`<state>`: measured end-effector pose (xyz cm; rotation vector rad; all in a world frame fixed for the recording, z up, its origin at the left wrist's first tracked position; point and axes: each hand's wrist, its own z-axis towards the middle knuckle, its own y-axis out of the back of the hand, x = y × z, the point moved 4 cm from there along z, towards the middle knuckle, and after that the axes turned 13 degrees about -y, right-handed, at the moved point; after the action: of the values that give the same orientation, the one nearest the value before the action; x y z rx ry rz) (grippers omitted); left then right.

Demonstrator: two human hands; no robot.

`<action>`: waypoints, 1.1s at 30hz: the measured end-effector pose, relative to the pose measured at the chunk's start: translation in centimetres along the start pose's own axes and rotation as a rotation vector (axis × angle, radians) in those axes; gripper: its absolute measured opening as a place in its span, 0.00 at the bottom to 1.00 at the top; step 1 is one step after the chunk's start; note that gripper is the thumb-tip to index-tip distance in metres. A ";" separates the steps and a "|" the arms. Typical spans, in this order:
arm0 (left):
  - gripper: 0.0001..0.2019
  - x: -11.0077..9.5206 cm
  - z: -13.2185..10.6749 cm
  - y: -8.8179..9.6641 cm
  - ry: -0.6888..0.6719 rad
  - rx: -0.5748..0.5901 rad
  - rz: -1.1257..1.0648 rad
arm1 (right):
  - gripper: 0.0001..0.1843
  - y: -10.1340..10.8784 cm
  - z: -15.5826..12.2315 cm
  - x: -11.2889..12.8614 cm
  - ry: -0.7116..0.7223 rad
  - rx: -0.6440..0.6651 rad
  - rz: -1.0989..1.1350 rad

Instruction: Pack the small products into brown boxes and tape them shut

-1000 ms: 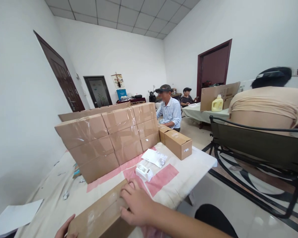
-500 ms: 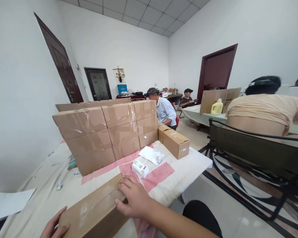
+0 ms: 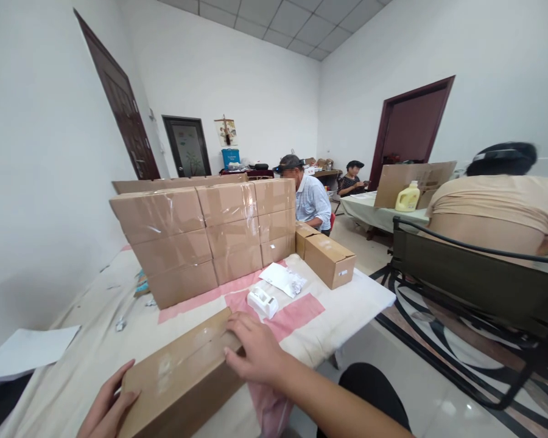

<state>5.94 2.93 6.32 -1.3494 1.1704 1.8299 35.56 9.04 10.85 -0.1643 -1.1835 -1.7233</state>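
Looking at a big table [image 3: 94,359] under a cream and pink cloth. Got a stack of taped brown boxes [image 3: 182,243] standing on its far side, three high and three across. Then got a long brown carton [image 3: 178,371] lying slantwise at the near middle, apart from the stack; can't really tell if fully resting on the cloth, with the near end cut off. Also seeing another carton [image 3: 326,258] at the far right, just beside the stack. Got a white sheet [image 3: 30,353] at near left. Gripping the long brown carton at both ends, with the left hand [image 3: 109,401] curled round the near left end and the right hand [image 3: 258,350] clasped over the far right end, thumb on the near side. Seeing a small white gadget [image 3: 262,302] just past the right hand, plus crumpled silvery bits [image 3: 120,325] off left
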 end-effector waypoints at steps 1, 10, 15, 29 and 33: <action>0.35 -0.3 -0.3 -0.1 -0.004 -0.006 -0.006 | 0.19 0.0 0.0 0.0 -0.005 -0.003 0.009; 0.32 -0.9 -1.2 -0.6 -0.055 -0.049 -0.028 | 0.18 0.2 -0.2 0.2 0.032 -0.028 -0.001; 0.32 -0.8 -1.1 -0.5 -0.056 -0.048 0.000 | 0.17 0.1 -0.1 0.2 0.042 -0.043 -0.033; 0.33 -0.6 -1.1 -0.6 0.060 -0.128 -0.149 | 0.17 -0.8 0.6 0.2 -0.004 0.001 -0.080; 0.34 0.0 -1.0 -0.8 0.119 -0.058 -0.166 | 0.18 -0.6 1.1 0.2 0.003 0.065 -0.108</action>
<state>7.06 2.46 5.94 -1.5581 1.0372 1.6979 34.59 9.77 11.14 -0.0589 -1.2642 -1.7751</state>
